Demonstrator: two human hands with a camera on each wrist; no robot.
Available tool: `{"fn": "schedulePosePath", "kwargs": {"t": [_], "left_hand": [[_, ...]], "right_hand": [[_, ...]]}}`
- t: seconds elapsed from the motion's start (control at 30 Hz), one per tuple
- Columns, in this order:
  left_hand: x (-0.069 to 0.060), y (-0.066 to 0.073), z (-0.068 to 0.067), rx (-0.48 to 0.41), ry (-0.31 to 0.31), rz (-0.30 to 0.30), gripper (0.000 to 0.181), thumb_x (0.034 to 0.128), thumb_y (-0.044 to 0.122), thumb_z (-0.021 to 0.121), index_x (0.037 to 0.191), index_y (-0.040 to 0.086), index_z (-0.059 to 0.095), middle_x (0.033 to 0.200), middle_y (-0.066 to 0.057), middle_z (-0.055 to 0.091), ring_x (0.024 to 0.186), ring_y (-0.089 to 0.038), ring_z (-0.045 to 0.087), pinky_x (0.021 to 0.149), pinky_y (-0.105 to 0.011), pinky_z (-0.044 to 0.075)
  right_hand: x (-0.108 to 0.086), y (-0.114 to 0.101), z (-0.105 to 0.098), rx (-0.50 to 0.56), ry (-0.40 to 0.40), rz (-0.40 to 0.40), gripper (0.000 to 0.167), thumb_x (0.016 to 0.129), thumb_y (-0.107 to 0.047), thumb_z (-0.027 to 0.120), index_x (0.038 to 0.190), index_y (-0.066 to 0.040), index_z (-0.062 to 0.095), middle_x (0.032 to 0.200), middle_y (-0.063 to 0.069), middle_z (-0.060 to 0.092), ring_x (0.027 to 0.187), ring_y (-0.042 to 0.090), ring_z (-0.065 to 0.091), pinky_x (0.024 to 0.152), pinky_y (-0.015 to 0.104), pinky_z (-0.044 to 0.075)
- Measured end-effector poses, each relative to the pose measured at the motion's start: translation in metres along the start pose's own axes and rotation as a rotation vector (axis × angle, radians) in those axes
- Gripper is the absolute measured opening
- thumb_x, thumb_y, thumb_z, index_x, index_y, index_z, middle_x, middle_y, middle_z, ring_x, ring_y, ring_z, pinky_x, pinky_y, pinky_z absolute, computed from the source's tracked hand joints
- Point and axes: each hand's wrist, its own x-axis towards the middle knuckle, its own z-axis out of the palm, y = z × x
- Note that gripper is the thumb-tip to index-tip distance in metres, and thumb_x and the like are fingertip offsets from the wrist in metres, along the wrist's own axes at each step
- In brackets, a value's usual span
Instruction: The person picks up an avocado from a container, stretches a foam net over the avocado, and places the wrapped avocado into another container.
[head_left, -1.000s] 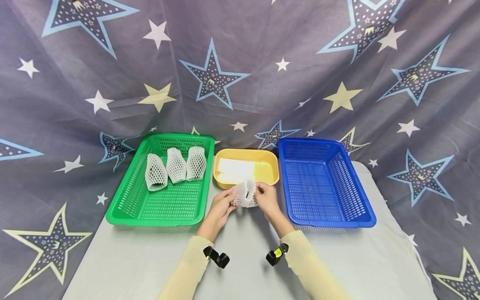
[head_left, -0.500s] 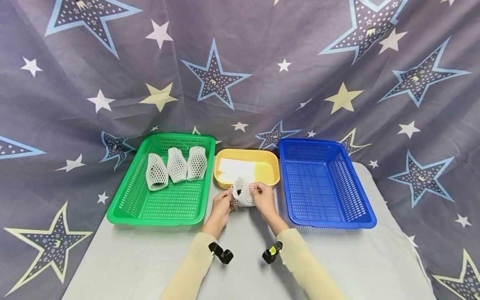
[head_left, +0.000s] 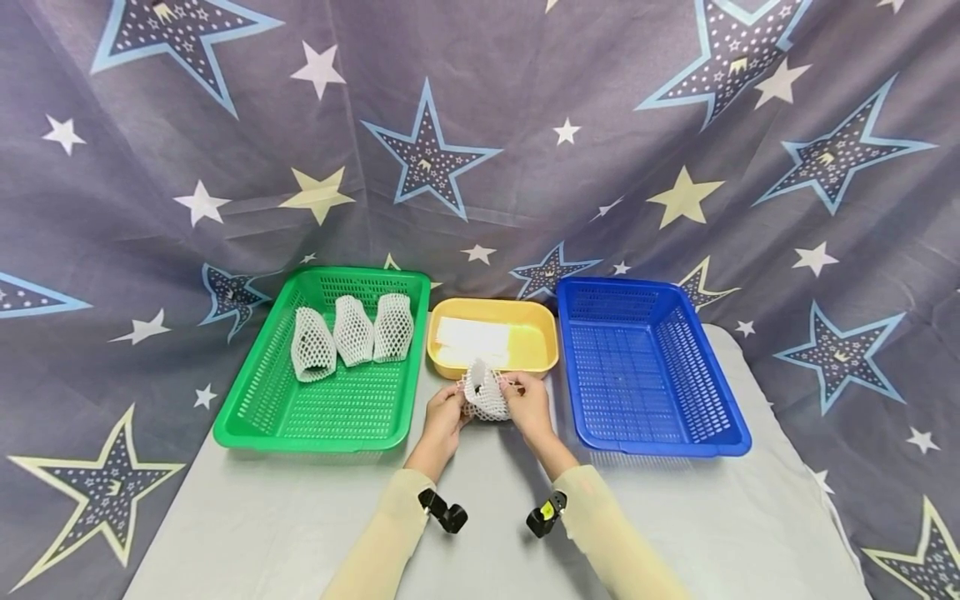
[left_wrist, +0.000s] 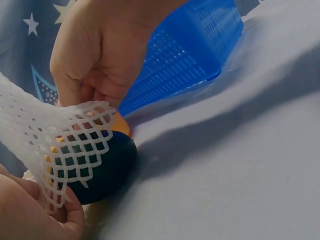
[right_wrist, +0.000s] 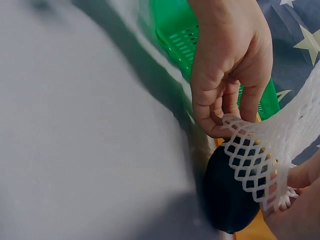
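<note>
A white foam net sleeve [head_left: 487, 398] is held between both hands at the middle of the table, in front of the yellow tub. My left hand [head_left: 442, 419] pinches one side of its edge, and my right hand [head_left: 531, 408] pinches the other. In the left wrist view, the stretched mesh partly covers a smooth, dark oval object [left_wrist: 121, 162], whose kind I cannot tell. The right wrist view shows the same dark object [right_wrist: 217, 192] sticking out under the net's edge, close to the tabletop.
A green basket [head_left: 315, 445] on the left holds three white net-wrapped items [head_left: 353, 332]. Behind the hands, a yellow tub [head_left: 542, 337] contains flat white pieces [head_left: 472, 338]. A blue basket [head_left: 660, 448] stands on the right. A star-patterned curtain [head_left: 525, 208] hangs behind the table.
The net's mouth has turned and widened between the fingers. My right hand has shifted slightly left and gripped the net's edge anew. Both baskets and the tub stay put.
</note>
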Motion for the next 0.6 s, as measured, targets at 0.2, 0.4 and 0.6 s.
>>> {"fn": "schedulePosePath", "kwargs": {"t": [0.2,0.4,0.6], "left_hand": [[-0.0002,-0.0020,0.0007,-0.007,-0.013,-0.002,0.031,0.1041,0.007,0.054,0.130,-0.010,0.057,0.104,-0.002,0.062,0.084,-0.007,0.057,0.073,-0.021,0.050],[0.0009,-0.0061,-0.0003,0.018,-0.010,-0.016,0.034,0.1039,0.007,0.054,0.133,-0.010,0.057,0.109,-0.006,0.065,0.084,-0.007,0.058,0.075,-0.022,0.050],[0.0010,-0.0076,0.0012,0.053,0.025,0.006,0.032,0.1020,0.006,0.055,0.129,-0.011,0.059,0.098,-0.003,0.065,0.074,-0.006,0.057,0.068,-0.020,0.050]], "right_hand": [[-0.0010,0.0025,-0.0020,-0.014,0.020,0.030,0.009,0.092,-0.001,0.068,0.097,0.003,0.075,0.094,0.018,0.071,0.081,0.018,0.055,0.074,0.028,0.045],[-0.0020,0.0044,-0.0030,-0.038,0.027,0.042,0.010,0.093,-0.002,0.068,0.099,0.003,0.075,0.097,0.018,0.072,0.085,0.021,0.056,0.078,0.030,0.045],[-0.0004,0.0088,-0.0028,-0.028,0.046,0.031,0.010,0.093,0.000,0.068,0.098,0.003,0.075,0.096,0.018,0.072,0.084,0.022,0.058,0.076,0.030,0.047]]}}
